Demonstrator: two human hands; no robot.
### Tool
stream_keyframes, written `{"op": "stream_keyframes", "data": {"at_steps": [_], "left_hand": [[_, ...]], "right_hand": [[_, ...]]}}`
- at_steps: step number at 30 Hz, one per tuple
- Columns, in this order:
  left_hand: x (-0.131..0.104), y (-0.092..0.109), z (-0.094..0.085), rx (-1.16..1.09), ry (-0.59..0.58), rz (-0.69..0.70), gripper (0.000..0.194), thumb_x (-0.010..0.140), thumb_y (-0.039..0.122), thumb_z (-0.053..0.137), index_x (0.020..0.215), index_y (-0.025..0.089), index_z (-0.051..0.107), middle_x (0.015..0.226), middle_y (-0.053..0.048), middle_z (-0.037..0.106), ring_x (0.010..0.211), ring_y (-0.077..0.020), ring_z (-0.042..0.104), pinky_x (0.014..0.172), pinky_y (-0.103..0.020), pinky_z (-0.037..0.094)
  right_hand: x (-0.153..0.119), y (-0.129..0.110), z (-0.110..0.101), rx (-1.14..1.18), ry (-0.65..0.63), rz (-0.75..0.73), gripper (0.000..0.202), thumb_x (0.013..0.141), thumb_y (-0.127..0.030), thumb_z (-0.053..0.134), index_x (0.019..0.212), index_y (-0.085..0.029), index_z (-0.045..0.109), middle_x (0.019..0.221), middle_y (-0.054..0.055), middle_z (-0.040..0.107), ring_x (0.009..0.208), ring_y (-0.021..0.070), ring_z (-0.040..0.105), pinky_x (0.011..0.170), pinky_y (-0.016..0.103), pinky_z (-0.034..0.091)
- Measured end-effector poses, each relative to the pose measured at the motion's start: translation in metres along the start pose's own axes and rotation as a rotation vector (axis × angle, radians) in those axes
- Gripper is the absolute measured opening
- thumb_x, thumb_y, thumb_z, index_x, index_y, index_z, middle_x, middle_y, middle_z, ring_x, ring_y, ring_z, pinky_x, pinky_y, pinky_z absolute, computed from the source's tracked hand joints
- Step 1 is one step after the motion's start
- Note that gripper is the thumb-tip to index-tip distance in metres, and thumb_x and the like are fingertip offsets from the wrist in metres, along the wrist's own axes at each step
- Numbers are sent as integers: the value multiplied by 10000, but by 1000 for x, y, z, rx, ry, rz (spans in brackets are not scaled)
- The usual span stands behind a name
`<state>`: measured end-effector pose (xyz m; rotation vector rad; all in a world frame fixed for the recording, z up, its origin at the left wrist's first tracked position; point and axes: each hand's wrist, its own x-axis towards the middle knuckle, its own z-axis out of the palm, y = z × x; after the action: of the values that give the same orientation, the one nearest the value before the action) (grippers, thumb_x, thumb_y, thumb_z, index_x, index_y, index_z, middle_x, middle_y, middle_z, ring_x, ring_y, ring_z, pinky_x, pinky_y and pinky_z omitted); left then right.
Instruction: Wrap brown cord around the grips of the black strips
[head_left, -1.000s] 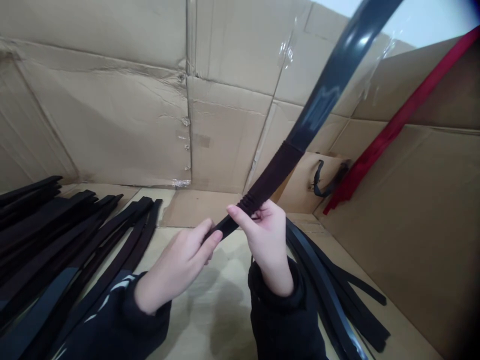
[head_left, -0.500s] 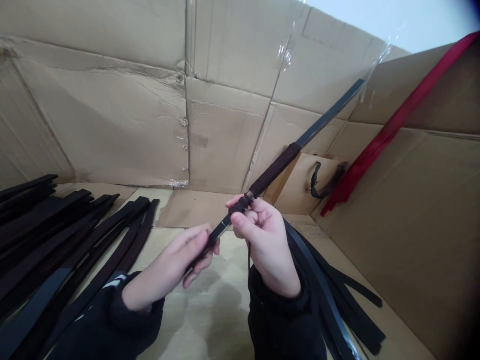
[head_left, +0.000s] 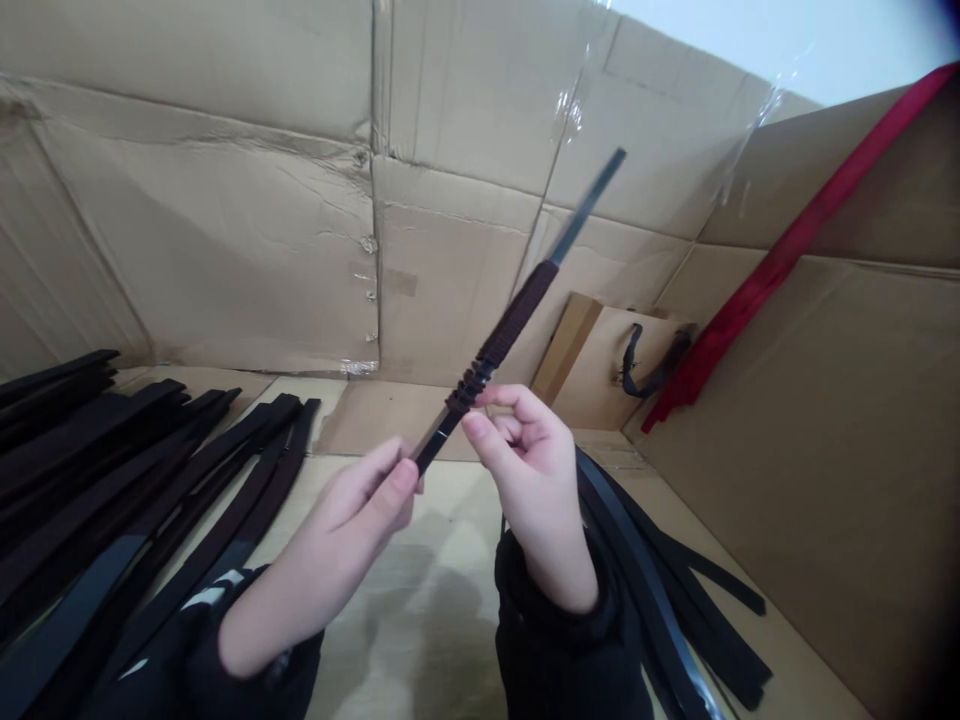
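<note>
My left hand (head_left: 367,515) is closed around the lower end of a long, narrow black strip (head_left: 587,208), which slants up to the right in front of the cardboard. Dark brown cord (head_left: 517,318) is wound round the strip's middle. The turns are tight higher up and loose and spaced out near my fingers. Beside these loose turns, my right hand (head_left: 529,465) is closed, thumb and forefinger bent together on the cord. A thin dark length of it appears to hang below that hand.
Several dark strips (head_left: 150,480) lie stacked at the left. More black strips (head_left: 675,570) lie to the right, beside my sleeve. Cardboard walls (head_left: 262,230) enclose the pale work surface (head_left: 397,620). A brown paper bag (head_left: 592,370) and a red strap (head_left: 787,240) are at the right.
The strip has swung steeper, its upper end moving left. Loose cord turns now show spaced apart above my right hand. My left hand has closed more fully round the lower end.
</note>
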<state>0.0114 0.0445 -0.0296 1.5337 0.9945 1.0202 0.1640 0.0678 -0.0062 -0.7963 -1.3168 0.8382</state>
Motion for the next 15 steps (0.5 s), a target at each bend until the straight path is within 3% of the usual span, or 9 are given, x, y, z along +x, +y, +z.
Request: {"op": "stream_keyframes", "data": {"at_steps": [2,5,9,12,15], "left_hand": [[1,0,-5,240,145,119,342,895,509,407,715,218,403,564,70,340,471,-98,326,453,-212,261],[3,0,-12,639,343,212,258,886,464,441,793,224,455,556,55,418,500,-139,429,518,-250,293],[6,-1,-17,960,460,216,267,868,480,456,917,218,477,579,21,501,508,-184,494,522,-272,275],[4,0,-20,862,413,220,258,879,480,444,853,223,452,572,36,456,522,-167,473,531,-266,287],[1,2,-20,489,254,187,315,907,491,392,741,223,390,577,62,358,490,-110,366,497,-230,277]], "right_hand": [[-3,-3,1,-96,54,-39,183,741,-325,684,702,-191,566,496,-93,270,460,64,236,432,220,197],[-10,-9,3,-197,22,-91,206,801,-320,633,660,-185,566,495,-73,330,461,65,277,425,219,216],[-17,-15,4,-239,-90,-140,176,830,-292,611,685,-192,600,491,-62,398,447,64,312,415,218,229],[-16,-14,4,-225,-115,-127,174,829,-284,610,685,-188,602,491,-60,406,448,65,314,416,221,228],[-10,-7,4,-157,-112,-75,196,811,-302,624,661,-179,591,484,-63,380,455,66,292,423,224,220]]}}
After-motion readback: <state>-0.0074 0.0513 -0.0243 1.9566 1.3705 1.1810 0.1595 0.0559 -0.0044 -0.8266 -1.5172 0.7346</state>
